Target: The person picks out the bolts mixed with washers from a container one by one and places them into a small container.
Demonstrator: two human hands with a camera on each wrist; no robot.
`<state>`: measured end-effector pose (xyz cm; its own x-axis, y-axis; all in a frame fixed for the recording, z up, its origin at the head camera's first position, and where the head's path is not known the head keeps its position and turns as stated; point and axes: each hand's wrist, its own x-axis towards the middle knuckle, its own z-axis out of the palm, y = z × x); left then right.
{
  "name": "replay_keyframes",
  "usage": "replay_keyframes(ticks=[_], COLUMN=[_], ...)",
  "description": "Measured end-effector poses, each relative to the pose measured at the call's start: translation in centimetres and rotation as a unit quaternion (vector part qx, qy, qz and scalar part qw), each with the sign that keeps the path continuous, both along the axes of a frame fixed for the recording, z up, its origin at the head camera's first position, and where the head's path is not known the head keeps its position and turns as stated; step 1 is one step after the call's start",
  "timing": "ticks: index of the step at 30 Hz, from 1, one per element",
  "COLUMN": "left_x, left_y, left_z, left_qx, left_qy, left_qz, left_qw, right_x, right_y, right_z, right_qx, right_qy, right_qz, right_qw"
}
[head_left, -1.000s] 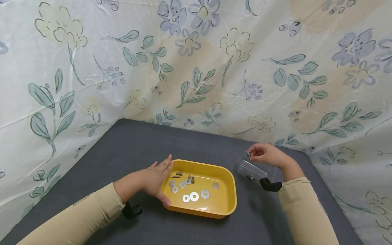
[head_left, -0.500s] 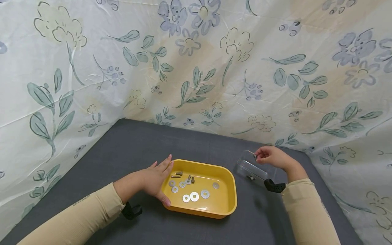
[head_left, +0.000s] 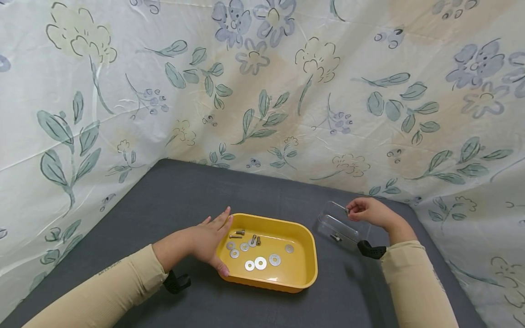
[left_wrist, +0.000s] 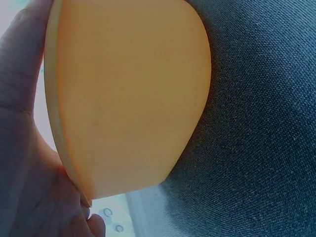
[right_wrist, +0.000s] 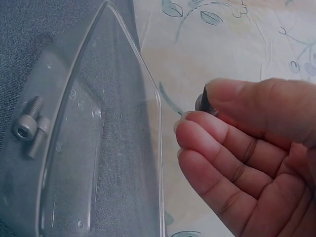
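My left hand (head_left: 203, 239) lies with spread fingers against the left end of a yellow tray (head_left: 308, 255), thumb on the rim (left_wrist: 54, 98). Inside are several flat washers (head_left: 260, 263) and several socket-head screws (head_left: 240, 233). My right hand (head_left: 371, 214) pinches a small metal screw (right_wrist: 200, 102) between thumb and index finger, mostly hidden by the fingertips. It is above the far right side of a clear plastic box (head_left: 334, 223). Two socket-head screws (right_wrist: 25, 127) show at the box's near wall; I cannot tell whether they lie inside or outside it.
The dark grey cloth-covered table (head_left: 197, 191) runs back to a floral curtain (head_left: 262, 114), which hangs close behind the clear box and along both sides. The box stands to the right of the tray, with a narrow gap between them.
My right hand has moved to the right over the clear box, still pinching the screw. My left hand and the tray have stayed in place.
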<state>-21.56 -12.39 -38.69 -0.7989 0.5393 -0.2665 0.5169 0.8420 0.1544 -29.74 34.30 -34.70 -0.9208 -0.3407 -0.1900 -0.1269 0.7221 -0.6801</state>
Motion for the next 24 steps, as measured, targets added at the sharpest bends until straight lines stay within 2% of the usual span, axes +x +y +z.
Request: replay_keyframes(ticks=[15, 24], left_x=[0.1, 0.1], left_y=[0.1, 0.2], left_z=[0.2, 0.1], left_qx=[0.000, -0.005], left_qy=[-0.001, 0.002], left_qz=[0.003, 0.004], left_qw=[1.0000, 1.0000], right_x=[-0.2, 0.1], right_y=[0.6, -0.6], right_z=[-0.4, 0.2], right_qx=[0.008, 0.030], right_qy=[0.003, 0.022], right_qz=[0.005, 0.002], right_qw=[0.9999, 0.9993])
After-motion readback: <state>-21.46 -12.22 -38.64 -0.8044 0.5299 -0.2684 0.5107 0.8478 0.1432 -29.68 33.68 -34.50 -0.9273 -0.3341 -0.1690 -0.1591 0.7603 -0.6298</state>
